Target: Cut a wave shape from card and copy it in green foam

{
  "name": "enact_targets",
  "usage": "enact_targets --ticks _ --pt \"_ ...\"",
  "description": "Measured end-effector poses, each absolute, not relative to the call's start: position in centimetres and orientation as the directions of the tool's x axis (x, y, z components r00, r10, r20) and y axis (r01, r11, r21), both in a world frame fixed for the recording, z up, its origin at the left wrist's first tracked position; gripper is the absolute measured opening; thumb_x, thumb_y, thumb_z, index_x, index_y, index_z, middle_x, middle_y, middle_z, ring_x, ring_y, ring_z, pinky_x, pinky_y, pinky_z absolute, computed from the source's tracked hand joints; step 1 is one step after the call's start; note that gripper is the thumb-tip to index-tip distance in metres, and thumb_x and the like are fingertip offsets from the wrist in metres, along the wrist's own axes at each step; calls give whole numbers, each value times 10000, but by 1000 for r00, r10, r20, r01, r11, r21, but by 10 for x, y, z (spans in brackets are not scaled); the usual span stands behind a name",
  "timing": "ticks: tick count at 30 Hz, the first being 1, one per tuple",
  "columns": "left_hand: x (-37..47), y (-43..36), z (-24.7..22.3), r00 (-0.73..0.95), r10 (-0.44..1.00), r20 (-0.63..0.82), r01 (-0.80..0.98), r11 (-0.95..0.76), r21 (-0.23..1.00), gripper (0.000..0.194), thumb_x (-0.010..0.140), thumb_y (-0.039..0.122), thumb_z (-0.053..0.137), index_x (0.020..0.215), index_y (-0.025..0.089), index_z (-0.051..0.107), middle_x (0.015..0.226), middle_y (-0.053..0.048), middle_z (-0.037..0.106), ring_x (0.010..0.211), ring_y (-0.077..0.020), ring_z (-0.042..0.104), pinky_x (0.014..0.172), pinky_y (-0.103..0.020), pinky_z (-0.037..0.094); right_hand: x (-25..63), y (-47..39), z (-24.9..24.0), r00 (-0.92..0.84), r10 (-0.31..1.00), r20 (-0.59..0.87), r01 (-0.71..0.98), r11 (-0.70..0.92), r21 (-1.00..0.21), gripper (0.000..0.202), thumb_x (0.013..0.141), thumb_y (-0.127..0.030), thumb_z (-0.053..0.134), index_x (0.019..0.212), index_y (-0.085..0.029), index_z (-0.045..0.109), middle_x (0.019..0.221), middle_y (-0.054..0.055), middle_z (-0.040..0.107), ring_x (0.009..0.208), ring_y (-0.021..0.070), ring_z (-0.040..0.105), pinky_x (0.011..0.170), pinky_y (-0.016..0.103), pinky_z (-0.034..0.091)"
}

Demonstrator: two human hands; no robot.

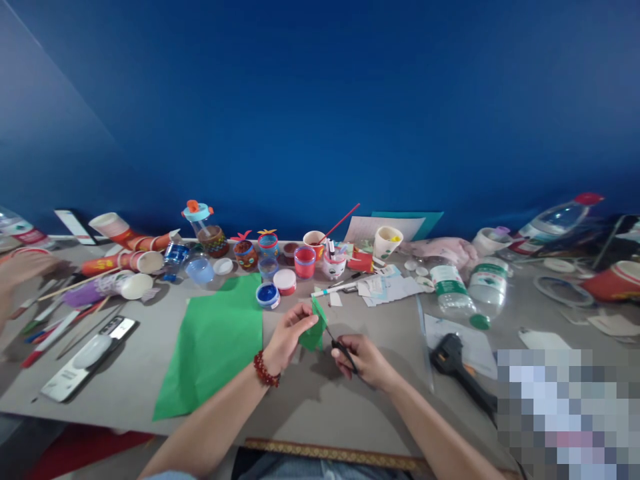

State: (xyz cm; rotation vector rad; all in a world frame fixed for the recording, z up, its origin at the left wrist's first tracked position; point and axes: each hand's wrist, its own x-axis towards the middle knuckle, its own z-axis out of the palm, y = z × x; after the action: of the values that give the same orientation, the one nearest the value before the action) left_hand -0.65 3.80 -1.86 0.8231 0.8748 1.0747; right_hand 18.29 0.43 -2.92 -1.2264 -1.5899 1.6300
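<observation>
My left hand, with a red bead bracelet at the wrist, pinches a small folded piece of green paper above the middle of the table. In my right hand are black-handled scissors, their blades pointing up and left at the right edge of the green piece. How far the blades are apart is too small to tell. A large green sheet with a cut upper edge lies flat to the left of my left hand. Just beyond my hands stands an open jar of blue paint.
Behind my hands are paint jars, a pink cup and painted cups. A glue gun and plastic bottles lie at the right. Brushes and a phone lie left; another person's hand is at the far left.
</observation>
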Motion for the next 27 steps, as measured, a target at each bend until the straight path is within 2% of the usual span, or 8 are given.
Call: enact_targets --ticks 5,13,27 --pt "-9 40 -13 152 978 -141 -331 185 925 214 704 314 727 754 160 588 665 30 549 603 -79 487 579 -192 371 183 4 -28 -437 868 -236 192 -167 -967 499 725 -636 605 594 -167 498 419 -28 526 388 86 420 438 210 284" --pt "-5 36 -11 170 972 -165 -354 216 910 238 662 313 757 732 157 591 662 25 554 596 -84 493 567 -196 371 181 3 -33 -468 852 -235 132 -195 -972 532 708 -676 597 614 -160 508 439 -22 525 393 87 437 428 210 263" --pt "-6 35 -10 160 976 -145 -295 187 937 241 693 342 734 724 158 582 629 40 515 553 -70 427 522 -192 310 182 3 -36 -480 849 -221 147 -170 -974 535 733 -672 575 598 -160 500 447 -19 526 400 81 427 425 200 274"
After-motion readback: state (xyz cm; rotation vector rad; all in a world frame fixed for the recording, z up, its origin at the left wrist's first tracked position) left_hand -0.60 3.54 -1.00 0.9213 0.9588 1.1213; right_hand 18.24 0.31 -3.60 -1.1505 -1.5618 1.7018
